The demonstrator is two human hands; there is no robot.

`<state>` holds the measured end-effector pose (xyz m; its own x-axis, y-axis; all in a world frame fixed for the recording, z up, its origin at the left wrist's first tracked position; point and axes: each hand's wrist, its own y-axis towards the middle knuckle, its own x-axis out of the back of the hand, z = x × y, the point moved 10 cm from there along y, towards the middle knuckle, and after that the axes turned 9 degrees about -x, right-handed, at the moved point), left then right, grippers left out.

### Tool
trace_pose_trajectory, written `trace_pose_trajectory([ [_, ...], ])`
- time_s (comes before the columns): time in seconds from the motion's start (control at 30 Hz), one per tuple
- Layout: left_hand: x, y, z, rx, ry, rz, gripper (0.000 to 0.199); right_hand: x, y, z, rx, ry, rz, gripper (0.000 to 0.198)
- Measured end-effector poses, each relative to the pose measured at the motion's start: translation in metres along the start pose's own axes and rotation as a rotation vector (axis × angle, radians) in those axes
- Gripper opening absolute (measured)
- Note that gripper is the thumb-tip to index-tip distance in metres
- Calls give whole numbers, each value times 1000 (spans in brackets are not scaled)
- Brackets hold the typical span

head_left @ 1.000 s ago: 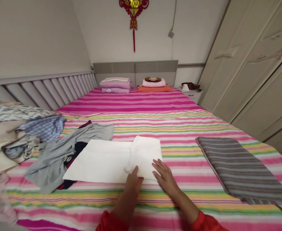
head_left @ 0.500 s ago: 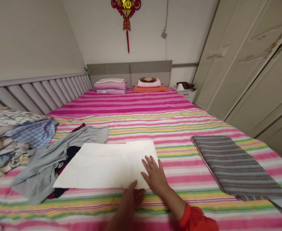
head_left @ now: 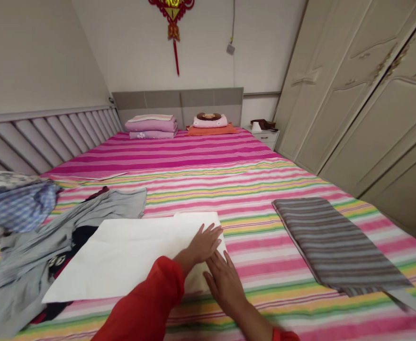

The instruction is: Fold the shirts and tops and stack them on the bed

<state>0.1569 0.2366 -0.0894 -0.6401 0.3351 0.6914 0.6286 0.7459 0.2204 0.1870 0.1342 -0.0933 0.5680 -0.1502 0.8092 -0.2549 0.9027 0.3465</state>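
My L hand (head_left: 204,244) & R hand (head_left: 225,284) meet, palms down, fingers straight, L overlapping R fingertips, on one end of a white cloth (head_left: 122,255), L of the folded grey-striped cloth (head_left: 329,241) on the striped bedsheet (head_left: 243,199). Its long axis runs approx. crosswise, squarer end toward the grey-striped cloth, slanted end away. My hands & red sleeve (head_left: 147,298) hide part of it. Far L of the grey-striped cloth: grey garment (head_left: 66,227) and blue checked cloth (head_left: 23,201), both cut off by frame edge, w/ dark garment (head_left: 82,237) mostly covered, print unreadable.
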Motion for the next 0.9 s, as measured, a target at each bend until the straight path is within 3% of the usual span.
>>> trace_pose_trajectory([
  [0.23,-4,28,38,-45,295,168,50,1,-4,-1,10,9,-16,53],
  [0.43,3,51,61,77,347,146,53,-2,-5,-2,2,22,13,52],
  [0.57,3,51,63,148,332,123,53,6,-10,-19,-70,109,-115,56],
  [0.7,-2,24,45,203,334,70,53,10,-16,-55,-283,258,-322,56],
  [0.77,-5,-1,30,193,299,-16,52,5,-17,-66,-327,302,-373,54],
  [0.83,-2,-33,16,129,125,-224,50,-3,-17,-72,-338,323,-388,52],
  [0.9,-11,-63,12,84,26,-279,52,-11,-15,-76,-323,332,-389,51],
])
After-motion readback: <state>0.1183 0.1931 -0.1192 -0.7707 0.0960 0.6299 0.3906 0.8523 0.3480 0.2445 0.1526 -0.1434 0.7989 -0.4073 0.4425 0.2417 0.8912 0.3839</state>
